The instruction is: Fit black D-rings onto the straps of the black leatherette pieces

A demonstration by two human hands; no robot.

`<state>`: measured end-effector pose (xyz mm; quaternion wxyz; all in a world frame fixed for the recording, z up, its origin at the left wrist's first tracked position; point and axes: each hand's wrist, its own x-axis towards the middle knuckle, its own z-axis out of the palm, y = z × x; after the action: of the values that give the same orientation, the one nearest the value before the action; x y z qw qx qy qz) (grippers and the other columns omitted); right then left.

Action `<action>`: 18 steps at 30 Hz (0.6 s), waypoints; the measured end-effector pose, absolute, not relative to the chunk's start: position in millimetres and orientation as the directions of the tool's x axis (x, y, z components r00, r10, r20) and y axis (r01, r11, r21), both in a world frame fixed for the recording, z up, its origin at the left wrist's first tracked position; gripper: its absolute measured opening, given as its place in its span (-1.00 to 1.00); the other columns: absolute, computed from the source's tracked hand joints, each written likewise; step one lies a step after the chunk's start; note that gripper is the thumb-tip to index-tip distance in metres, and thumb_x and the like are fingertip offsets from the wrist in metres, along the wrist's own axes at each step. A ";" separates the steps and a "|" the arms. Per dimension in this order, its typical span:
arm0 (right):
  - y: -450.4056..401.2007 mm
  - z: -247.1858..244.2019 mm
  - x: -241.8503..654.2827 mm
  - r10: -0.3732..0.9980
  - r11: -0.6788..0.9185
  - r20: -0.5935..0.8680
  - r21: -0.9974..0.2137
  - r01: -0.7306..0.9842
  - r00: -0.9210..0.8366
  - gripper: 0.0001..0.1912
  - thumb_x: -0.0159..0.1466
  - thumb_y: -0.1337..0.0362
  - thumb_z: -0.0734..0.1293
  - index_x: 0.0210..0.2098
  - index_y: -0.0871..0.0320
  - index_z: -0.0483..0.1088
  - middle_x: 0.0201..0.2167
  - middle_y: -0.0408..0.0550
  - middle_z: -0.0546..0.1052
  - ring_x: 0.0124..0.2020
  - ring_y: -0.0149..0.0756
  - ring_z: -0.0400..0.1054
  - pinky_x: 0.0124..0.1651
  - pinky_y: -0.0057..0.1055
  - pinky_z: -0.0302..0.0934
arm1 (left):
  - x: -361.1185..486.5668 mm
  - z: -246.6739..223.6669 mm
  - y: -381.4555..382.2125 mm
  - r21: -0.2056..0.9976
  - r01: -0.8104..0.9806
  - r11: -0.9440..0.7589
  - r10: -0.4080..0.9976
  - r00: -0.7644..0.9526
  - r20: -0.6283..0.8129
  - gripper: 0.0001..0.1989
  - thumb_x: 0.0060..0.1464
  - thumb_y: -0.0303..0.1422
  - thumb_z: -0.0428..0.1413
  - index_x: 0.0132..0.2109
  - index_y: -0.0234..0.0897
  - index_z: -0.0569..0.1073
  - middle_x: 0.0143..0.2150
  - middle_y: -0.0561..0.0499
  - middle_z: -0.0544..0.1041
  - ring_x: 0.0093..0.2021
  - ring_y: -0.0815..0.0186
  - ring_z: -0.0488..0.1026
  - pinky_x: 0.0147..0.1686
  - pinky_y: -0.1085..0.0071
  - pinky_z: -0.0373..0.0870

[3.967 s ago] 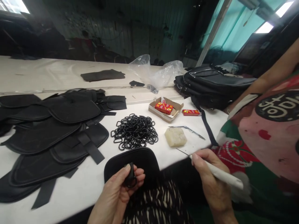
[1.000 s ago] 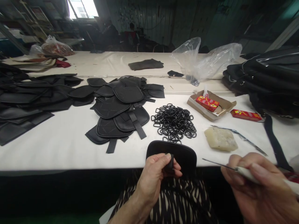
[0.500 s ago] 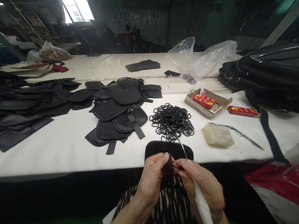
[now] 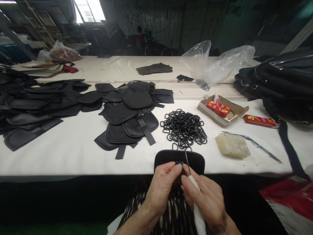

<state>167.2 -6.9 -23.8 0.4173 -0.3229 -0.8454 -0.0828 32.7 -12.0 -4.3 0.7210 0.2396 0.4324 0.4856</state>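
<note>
A black rounded panel lies at the table's front edge, partly hidden under both hands. My left hand pinches a small black strap at the panel. Close beside it, my right hand is closed around a white-handled awl, its thin metal shaft pointing up and away over the panel. The right fingertips also touch the strap. Just beyond the panel is a heap of black D-shaped rings, with a few loose rings near the panel's far edge.
Black pieces with straps are piled left of the rings, more further left. To the right are a cardboard tray, a red box, a wax-like block, tweezers-like metal tool and black bags.
The view has shifted slightly. My right hand has turned, so the awl stands more upright and shows more of its white handle. My left hand still pinches the strap.
</note>
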 end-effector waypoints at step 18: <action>-21.5 -15.1 173.2 0.475 0.772 0.776 -0.141 0.620 -0.414 -0.85 0.32 0.31 0.19 -0.19 0.11 0.37 -0.23 0.07 0.55 -0.28 -0.30 0.48 -0.35 -0.46 0.36 | 30.1 -8.2 -18.2 0.667 -0.622 0.410 0.866 0.036 -0.499 -0.80 -0.15 -0.29 0.19 -0.51 -0.36 0.44 -0.59 0.01 0.44 -0.56 0.39 0.37 -0.44 0.46 0.28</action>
<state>173.2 -21.5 -15.1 0.4310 -0.3271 -0.8367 -0.0842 30.1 -18.2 -8.2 0.7071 0.1344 0.4530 0.5261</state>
